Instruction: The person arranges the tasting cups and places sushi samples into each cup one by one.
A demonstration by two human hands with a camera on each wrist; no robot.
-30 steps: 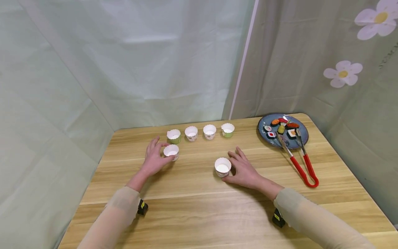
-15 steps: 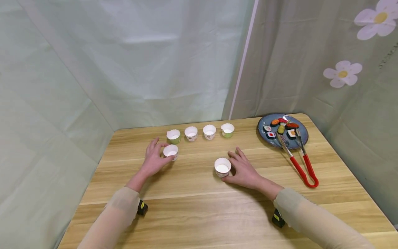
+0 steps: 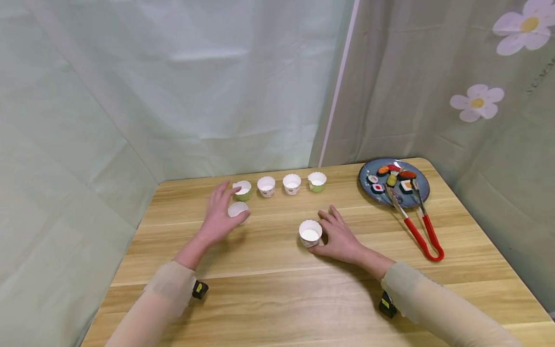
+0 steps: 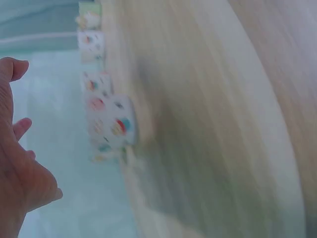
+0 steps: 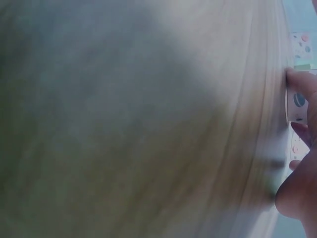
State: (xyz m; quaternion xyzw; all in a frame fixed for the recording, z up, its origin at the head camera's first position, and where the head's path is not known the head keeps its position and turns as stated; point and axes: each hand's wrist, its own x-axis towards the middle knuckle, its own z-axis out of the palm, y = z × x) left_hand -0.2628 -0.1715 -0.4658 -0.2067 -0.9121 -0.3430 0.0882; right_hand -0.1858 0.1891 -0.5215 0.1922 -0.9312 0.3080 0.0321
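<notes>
My left hand (image 3: 218,217) hovers with thumb and fingers spread over a scalloped white paper baking cup (image 3: 237,210), holding nothing. In the left wrist view that patterned cup (image 4: 111,121) stands on the table apart from the fingers. My right hand (image 3: 341,241) pinches another white paper baking cup (image 3: 310,232) by its side, thumb at the near side and fingers behind. The right wrist view catches part of this cup (image 5: 298,105) between the fingers. Behind my left hand stands a green baking cup (image 3: 244,192), its rim partly covered by a finger.
Along the back stand two white baking cups (image 3: 266,186) and another green one (image 3: 317,181). At back right a blue plate (image 3: 366,185) bears several sushi pieces (image 3: 392,180). Red-handled tongs (image 3: 427,231) lean with their tips on the plate. Curtains enclose the wooden table (image 3: 269,308).
My left hand has let go of its baking cup, opening its fingers and rising slightly; that cup stays in place. My right hand and its cup have not moved.
</notes>
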